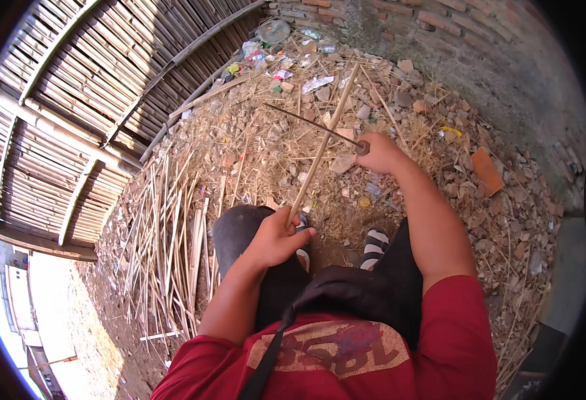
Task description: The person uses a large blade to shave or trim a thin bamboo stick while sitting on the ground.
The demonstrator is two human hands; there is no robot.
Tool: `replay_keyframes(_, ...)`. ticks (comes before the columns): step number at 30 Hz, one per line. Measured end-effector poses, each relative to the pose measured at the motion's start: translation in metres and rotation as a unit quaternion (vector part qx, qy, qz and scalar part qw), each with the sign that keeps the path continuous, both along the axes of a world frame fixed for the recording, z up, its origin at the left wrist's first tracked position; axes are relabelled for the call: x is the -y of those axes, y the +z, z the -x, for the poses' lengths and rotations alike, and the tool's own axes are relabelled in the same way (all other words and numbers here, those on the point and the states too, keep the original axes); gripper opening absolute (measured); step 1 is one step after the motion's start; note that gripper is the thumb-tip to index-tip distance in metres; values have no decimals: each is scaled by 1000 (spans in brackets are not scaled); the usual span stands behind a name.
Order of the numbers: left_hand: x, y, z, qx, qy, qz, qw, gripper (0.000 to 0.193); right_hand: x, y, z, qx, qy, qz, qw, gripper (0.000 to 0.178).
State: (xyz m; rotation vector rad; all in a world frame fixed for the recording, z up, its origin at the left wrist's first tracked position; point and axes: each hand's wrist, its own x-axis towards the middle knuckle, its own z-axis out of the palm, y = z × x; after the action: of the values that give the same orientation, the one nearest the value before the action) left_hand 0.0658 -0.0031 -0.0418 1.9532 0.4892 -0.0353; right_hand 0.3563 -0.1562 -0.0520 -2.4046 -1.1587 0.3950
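Observation:
My left hand (276,240) is closed around the lower end of a long, flat bamboo strip (315,160), which slants up and away to the right in front of my knees. In my right hand (381,155) is the handle of a long-bladed knife (293,115). Its dark, narrow blade points to the far left and crosses the strip above its middle. Whether the blade touches the strip I cannot tell. Most of the knife's handle is hidden inside my fist.
A heap of split bamboo strips (173,247) lies left of my knees. Rubble and dry straw (259,153) cover the ground, with litter (283,73) at the back. A bamboo wall (93,67) stands left, a brick wall (453,60) behind. An orange tile piece (487,171) lies right.

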Motion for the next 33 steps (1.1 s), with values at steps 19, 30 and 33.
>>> replay_keyframes(19,-6,6,5,4,-5,73,997,33,17,5,-30,-23,-170,-145,975,27)
replay_keyframes(30,-9,4,4,-5,-21,147,989,30,6,-2,-22,-43,-115,-105,987,29)
replay_keyframes(33,-8,14,3,9,-2,163,987,30,3,8,-4,-35,-104,-133,985,29)
